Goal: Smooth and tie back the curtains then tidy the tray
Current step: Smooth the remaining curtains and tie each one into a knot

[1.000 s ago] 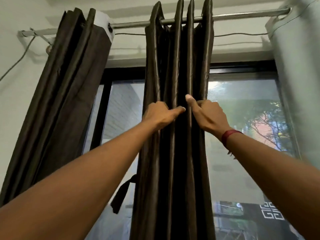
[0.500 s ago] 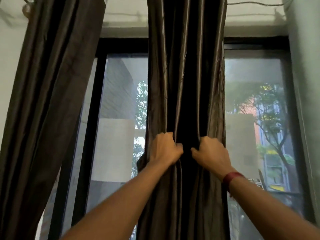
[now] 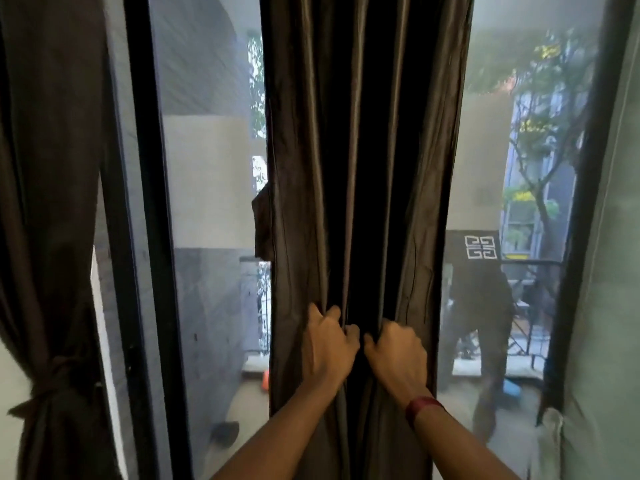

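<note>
Two grips are closed on the middle curtain point(image 3: 311, 168), which hangs as a gathered column down the centre of the view from 12 to 6 o'clock. The left grip point(image 3: 329, 344) has its fingers curled round a fold on the 9 o'clock side of the deep central pleat. The right grip point(image 3: 398, 351), with a red wristband point(image 3: 423, 410) below it, is curled on the fold at the 3 o'clock side. The two nearly touch, low on the column.

The cloth looks light, soft and rather slick (a satin sheen runs down each ridge), so it should slide easily through curled fingers and crease if squeezed hard. Taking hold of the pleat ridges, as now, seems the sensible place.

A dark strap point(image 3: 263, 223) hangs at the curtain's 9 o'clock edge, above the grips, and is probably its tie-back. At 9 o'clock of the view a side curtain point(image 3: 52, 202) is already bound by a knotted tie point(image 3: 52, 379). No tray is in view.
</note>
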